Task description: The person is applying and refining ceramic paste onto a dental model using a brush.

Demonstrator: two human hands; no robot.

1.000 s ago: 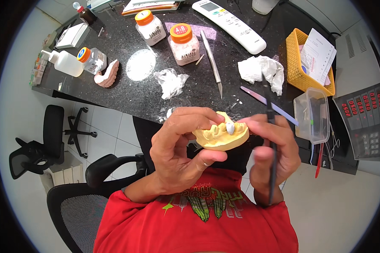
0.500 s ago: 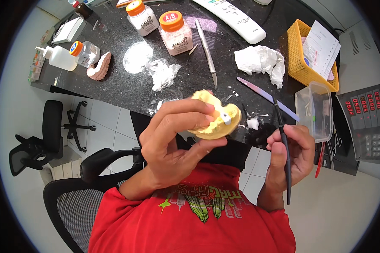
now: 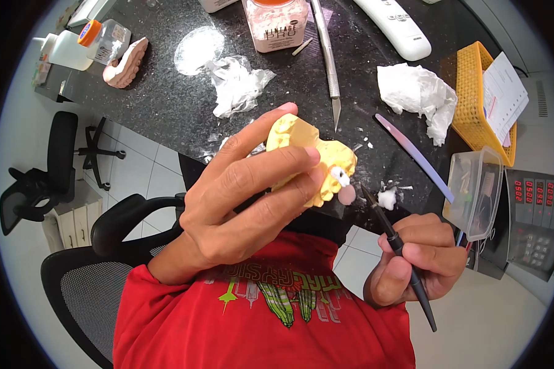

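My left hand [image 3: 240, 194] is closed on a yellow dental cast [image 3: 337, 150], its fingers lying across the near and left parts. One white tooth [image 3: 339, 175], like a crown, stands out on the cast's right side; the thumb's tip shows just below it. My right hand [image 3: 421, 261] grips a slim black pen-shaped tool [image 3: 385, 222] between thumb and fingers. The tool slants up to the left, its dark pointed tip a little right of the cast and apart from it. Beside that tip, a clump of white material [image 3: 387, 198] lies on the counter.
A craft knife [image 3: 325, 49] and a purple spatula [image 3: 415, 158] lie beyond the cast. Crumpled tissues [image 3: 415, 95] flank them. A powder jar [image 3: 277, 27], remote control [image 3: 400, 27] and pink cast [image 3: 126, 64] stand farther back. Rightward are a yellow basket [image 3: 468, 92] and clear box [image 3: 479, 192].
My left hand has turned the cast, bringing its toothed side more upright. The black tool has swung from nearly vertical to a slant, its tip now nearer the cast. The whole view has shifted.
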